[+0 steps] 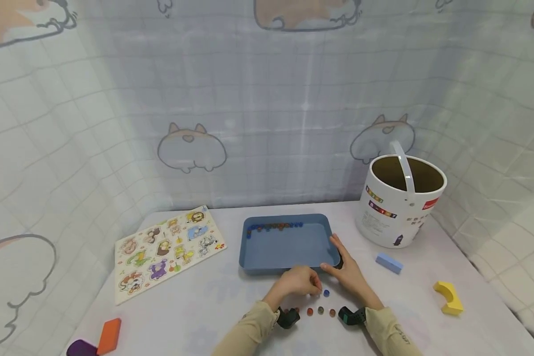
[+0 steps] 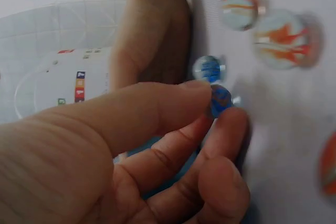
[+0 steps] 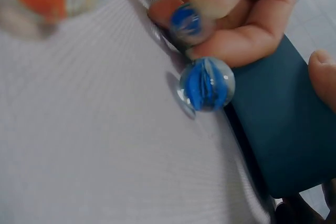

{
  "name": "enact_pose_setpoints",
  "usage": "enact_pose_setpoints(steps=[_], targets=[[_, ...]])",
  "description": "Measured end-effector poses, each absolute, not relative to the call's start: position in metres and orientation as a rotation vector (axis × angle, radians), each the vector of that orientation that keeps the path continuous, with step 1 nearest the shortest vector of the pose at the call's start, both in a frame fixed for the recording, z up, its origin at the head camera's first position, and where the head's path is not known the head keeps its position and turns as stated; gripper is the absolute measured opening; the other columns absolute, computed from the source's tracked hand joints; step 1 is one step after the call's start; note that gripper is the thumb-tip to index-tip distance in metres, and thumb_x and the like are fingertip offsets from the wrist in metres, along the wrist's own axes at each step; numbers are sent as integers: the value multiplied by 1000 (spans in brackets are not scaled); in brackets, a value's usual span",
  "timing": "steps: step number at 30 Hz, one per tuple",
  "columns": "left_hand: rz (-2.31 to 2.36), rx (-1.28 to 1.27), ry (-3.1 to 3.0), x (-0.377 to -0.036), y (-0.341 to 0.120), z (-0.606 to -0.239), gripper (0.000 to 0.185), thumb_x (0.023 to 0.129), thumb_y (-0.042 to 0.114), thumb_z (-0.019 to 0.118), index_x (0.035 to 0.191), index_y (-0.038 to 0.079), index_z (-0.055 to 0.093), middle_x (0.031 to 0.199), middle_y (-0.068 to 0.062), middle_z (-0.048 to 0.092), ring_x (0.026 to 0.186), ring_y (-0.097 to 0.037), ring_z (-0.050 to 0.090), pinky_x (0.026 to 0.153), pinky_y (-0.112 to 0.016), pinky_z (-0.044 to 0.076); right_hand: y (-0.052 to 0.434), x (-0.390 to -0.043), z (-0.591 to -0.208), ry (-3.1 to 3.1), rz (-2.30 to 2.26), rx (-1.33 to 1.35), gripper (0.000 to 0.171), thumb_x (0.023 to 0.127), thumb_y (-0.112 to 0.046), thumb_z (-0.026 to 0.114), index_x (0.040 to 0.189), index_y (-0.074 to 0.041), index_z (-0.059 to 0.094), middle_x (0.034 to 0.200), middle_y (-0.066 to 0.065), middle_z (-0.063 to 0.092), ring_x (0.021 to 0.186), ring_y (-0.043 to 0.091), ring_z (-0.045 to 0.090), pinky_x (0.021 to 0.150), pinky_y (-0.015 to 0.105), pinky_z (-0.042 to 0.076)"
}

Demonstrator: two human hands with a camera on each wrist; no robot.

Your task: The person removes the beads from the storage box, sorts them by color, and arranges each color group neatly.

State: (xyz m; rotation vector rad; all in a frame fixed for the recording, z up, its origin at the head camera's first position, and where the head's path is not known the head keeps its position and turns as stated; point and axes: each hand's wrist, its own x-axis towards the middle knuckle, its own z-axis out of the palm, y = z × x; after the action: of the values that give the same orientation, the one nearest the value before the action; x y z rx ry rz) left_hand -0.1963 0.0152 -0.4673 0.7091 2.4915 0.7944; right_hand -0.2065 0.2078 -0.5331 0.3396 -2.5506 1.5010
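Observation:
My left hand (image 1: 297, 281) is just in front of the tray's near edge, pinching a blue-swirled glass marble (image 2: 221, 101) between thumb and fingertips. Beside those fingertips, a second blue marble (image 3: 207, 85) lies on the white tabletop. My right hand (image 1: 350, 276) is at the front right corner of the blue-grey tray (image 1: 289, 251), thumb and fingers spread along its rim. Inside the tray, several small marbles (image 1: 273, 226) line the back wall and bend round the far left corner. Between my wrists sit several more marbles, among them an orange-red one (image 1: 309, 311).
A wooden animal puzzle board (image 1: 160, 257) lies left of the tray. To the right stand a white bucket (image 1: 382, 217) with a handle, a blue block (image 1: 389, 263) and a yellow arched block (image 1: 449, 298). An orange block (image 1: 109, 336) and a purple block (image 1: 82, 348) are at front left.

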Motion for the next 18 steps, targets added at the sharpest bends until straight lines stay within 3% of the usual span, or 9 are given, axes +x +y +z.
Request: enact_pose_setpoints(steps=[7, 10, 15, 18], targets=[[815, 683, 2485, -191, 14, -465, 3, 86, 19, 71, 84, 17, 71, 66, 8, 63, 53, -6, 50, 51, -22, 38, 209, -205, -533, -2549, 1499, 332, 85, 84, -28, 74, 153, -9, 27, 163, 12, 16, 147, 40, 19, 111, 64, 22], [923, 693, 2390, -197, 8, -455, 8, 91, 21, 66, 92, 14, 71, 71, 2, 67, 58, -14, 57, 53, -23, 42, 209, -205, -533, -2538, 1496, 342, 85, 84, -27, 74, 153, -9, 28, 163, 13, 16, 146, 41, 20, 110, 64, 22], [1200, 653, 2289, -230, -2, -437, 21, 97, 24, 59, 107, 9, 70, 88, -12, 71, 76, -41, 63, 58, -30, 44, 209, -206, -531, -2540, 1519, 342, 85, 85, -27, 73, 153, -10, 27, 163, 12, 15, 147, 42, 18, 111, 65, 21], [1334, 547, 2309, -261, -7, -435, 30, 99, 28, 56, 118, 8, 67, 98, -12, 71, 81, -40, 64, 62, -34, 45, 207, -206, -532, -2559, 1535, 337, 85, 86, -28, 73, 154, -11, 25, 163, 11, 14, 147, 41, 18, 111, 66, 20]])
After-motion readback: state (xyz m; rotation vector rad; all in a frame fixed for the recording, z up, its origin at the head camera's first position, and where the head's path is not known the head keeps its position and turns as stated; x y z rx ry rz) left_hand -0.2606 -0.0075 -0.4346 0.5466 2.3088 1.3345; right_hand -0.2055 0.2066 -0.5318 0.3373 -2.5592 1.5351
